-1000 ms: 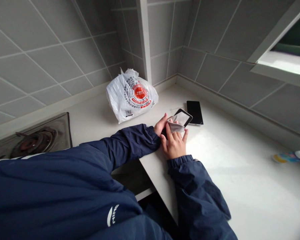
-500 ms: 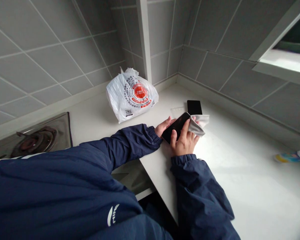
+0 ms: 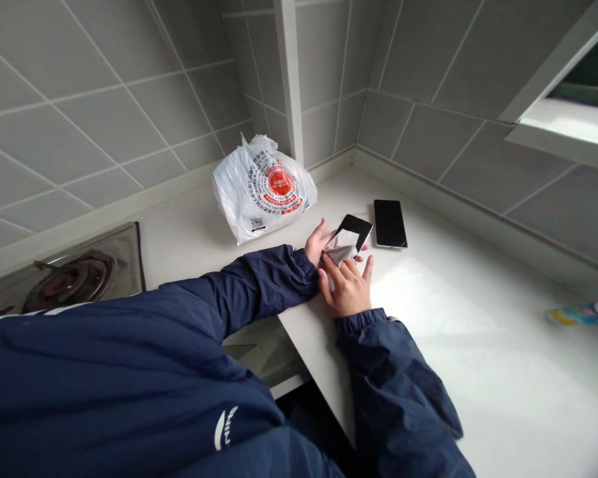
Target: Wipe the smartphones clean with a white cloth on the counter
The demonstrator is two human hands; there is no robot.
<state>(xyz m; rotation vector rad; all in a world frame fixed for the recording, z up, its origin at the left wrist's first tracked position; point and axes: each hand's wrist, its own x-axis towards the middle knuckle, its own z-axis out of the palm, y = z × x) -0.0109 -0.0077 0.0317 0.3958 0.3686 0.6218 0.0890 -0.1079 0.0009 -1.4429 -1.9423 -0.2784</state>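
My left hand holds a black smartphone from beneath, its fingertips showing past the far edge. On the phone's dark face lies a light grey cloth. My right hand presses that cloth against the screen with bent fingers, its little finger sticking out to the side. Just beyond the phone, a second black phone lies flat on the white counter. The cloth and my right hand hide the phone's near part.
A white plastic bag with red and black print sits by the tiled wall. To the left is a gas stove. A colourful packet or bottle lies at the far right of the counter.
My right hand has moved left with the cloth, from the phone's far end to its near part. The held phone has shifted, so the second phone shows whole.
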